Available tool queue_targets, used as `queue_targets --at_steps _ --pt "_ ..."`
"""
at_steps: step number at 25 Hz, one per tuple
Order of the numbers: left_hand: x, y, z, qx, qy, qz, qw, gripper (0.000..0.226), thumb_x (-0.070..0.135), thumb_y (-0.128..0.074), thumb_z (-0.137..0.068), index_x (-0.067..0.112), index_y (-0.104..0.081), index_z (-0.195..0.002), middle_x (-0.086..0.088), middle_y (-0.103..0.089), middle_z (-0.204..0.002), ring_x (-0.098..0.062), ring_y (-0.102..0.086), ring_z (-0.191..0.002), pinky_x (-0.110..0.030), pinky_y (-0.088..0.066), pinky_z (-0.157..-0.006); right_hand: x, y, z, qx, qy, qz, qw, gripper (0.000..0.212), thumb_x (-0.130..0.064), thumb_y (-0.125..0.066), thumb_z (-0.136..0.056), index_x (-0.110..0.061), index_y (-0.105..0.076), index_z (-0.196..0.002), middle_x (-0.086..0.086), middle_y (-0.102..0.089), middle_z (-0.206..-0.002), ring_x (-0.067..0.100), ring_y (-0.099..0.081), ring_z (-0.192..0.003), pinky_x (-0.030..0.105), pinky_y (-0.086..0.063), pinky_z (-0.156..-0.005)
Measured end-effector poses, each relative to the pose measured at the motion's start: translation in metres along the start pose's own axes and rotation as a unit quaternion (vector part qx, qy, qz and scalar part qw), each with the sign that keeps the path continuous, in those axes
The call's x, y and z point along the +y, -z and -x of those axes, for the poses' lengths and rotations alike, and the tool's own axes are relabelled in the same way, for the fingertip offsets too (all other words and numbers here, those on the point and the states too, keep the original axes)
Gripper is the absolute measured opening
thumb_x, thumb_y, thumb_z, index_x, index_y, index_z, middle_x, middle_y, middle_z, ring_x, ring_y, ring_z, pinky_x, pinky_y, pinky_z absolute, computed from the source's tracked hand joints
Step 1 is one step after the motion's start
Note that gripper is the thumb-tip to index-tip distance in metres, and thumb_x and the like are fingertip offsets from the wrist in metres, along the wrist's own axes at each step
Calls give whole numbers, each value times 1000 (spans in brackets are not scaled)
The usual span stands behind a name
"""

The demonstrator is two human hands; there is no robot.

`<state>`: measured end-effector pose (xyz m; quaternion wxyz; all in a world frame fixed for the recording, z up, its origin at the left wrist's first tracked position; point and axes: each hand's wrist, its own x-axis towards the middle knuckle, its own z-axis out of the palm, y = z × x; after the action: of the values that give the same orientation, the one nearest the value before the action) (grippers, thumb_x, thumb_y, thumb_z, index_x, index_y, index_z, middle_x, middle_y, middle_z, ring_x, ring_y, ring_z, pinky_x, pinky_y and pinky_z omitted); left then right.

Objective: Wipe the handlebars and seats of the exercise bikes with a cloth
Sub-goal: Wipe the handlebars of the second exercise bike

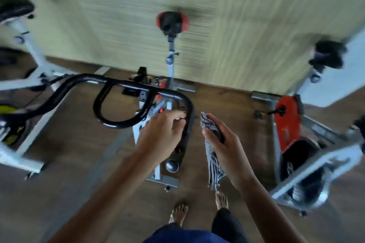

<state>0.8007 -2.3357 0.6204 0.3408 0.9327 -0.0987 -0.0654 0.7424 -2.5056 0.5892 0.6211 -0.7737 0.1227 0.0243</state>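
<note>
A black handlebar [122, 83] of the middle exercise bike curves across the centre of the view. My left hand [162, 130] grips its right end bar, fingers curled round the tube. Just to the right, my right hand [223, 140] holds a grey cloth [212, 156], which hangs down below the palm and is apart from the bar. Beyond the handlebar stands that bike's red and black seat [172, 21]. The picture is blurred by motion.
A white bike with a black seat [14, 9] stands at the left. Another bike with a red flywheel cover [286, 122] and black seat [328, 55] is at the right. A pale wood-panel wall [118, 16] lies behind. My bare feet [178, 215] stand on the dark wooden floor.
</note>
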Motion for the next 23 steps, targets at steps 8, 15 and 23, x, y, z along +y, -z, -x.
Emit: queue_targets --at_steps 8,15,23 --pt "17 -34 49 230 306 107 918 20 23 -57 -95 30 -75 -101 16 -71 -94 -5 -66 -95 -10 -46 -76 2 20 -82 -305 130 96 938 43 -27 -59 -99 -31 -50 -142 -11 -67 -118 -4 -65 -93 7 -48 -72" --pt "47 -88 86 423 339 273 795 24 18 -52 -98 17 -76 -101 5 -76 -98 -10 -69 -98 -29 -51 -89 58 19 -33 -322 249 34 913 49 -21 -59 -99 -16 -46 -147 -3 -37 -158 20 -40 -143 33 -40 -114" --pt "52 -97 91 435 286 436 734 28 10 -46 -102 1 -72 -110 -17 -74 -107 -29 -69 -108 -37 -53 -96 78 -26 11 -279 373 -48 884 47 -10 -47 -103 -6 -36 -149 10 -22 -162 35 -11 -153 43 -18 -124"
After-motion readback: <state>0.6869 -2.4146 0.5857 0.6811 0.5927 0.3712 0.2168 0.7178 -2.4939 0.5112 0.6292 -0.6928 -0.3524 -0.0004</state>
